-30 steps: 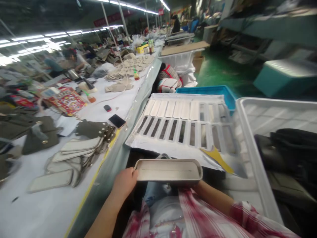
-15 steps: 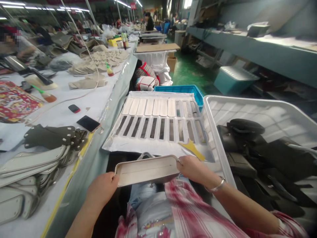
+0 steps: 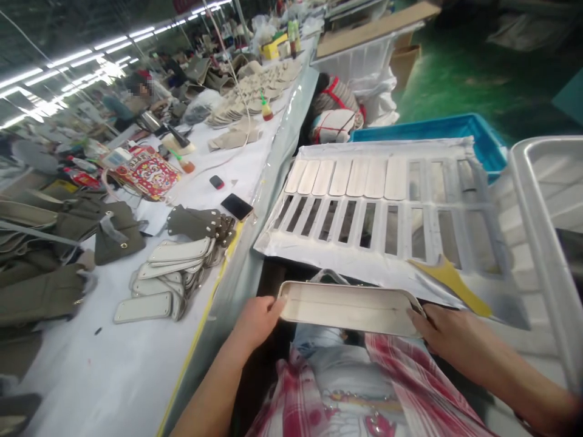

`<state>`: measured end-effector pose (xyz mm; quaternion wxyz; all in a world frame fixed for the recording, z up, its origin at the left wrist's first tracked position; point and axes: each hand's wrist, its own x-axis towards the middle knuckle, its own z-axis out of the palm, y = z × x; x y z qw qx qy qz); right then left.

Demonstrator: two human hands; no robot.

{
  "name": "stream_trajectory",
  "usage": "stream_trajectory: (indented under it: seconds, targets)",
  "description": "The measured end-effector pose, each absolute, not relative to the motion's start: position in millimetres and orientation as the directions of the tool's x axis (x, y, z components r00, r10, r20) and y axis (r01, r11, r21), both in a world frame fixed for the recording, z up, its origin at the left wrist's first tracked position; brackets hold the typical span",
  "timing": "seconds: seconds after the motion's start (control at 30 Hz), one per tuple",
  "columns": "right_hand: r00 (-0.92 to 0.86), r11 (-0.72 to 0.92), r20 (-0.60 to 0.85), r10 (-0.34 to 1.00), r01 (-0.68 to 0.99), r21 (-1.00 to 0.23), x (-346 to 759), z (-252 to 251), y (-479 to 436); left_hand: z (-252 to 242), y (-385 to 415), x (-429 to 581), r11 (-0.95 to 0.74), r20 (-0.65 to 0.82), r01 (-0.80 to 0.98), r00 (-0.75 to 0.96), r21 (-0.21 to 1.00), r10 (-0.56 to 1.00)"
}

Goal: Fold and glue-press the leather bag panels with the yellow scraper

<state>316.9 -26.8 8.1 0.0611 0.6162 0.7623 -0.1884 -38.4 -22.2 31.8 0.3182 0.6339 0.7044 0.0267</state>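
A long, pale rectangular piece with a raised rim (image 3: 346, 308) is held level in front of my body. My left hand (image 3: 259, 325) grips its left end, thumb on the inner face. At its right end my right hand (image 3: 441, 331) is closed on the rim, thumb inside. Just beyond lies a white slotted frame (image 3: 337, 256), with several pale strips (image 3: 339, 178) in the left part of its far row. A yellow tool (image 3: 455, 285) rests on the frame's near right corner.
The long table (image 3: 136, 358) on the left carries stacked grey pieces (image 3: 144, 308), dark pieces (image 3: 191, 221), a phone (image 3: 237, 207) and glue bottles. A white bin (image 3: 542, 243) stands right, a blue crate (image 3: 423, 128) behind the frame. A person (image 3: 146, 94) is far left.
The view has turned left and tilted, so the table fills more of it and the white bin has slid toward the right edge. Both hands still hold the pale piece.
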Motion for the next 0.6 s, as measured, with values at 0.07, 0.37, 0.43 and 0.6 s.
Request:
stream_trajectory:
  seconds: [0.07, 0.37, 0.43, 0.6]
  targets:
    - [-0.342, 0.327, -0.376, 0.861, 0.939, -0.103, 312.9, 11.6, -26.5, 33.4, -19.9, -30.0, 0.081, -0.359, 0.971, 0.006, 0.225, 0.933]
    - [-0.372, 0.379, -0.419, 0.828, 0.923, -0.07, 310.7, 2.4, -28.8, 35.1, -9.7, -21.5, 0.021, -0.39, 0.999, -0.003, 0.043, 0.921]
    - [-0.361, 0.359, -0.422, 0.831, 0.929, -0.089, 311.5, 1.5, -30.0, 35.2, -8.6, -21.3, 0.017, -0.398, 0.999, 0.001, 0.041, 0.917]
    - [-0.296, 0.261, -0.426, 0.855, 0.955, -0.138, 313.1, 1.5, -31.2, 36.3, -2.6, -22.5, 0.022, -0.407, 0.994, 0.022, 0.103, 0.913]
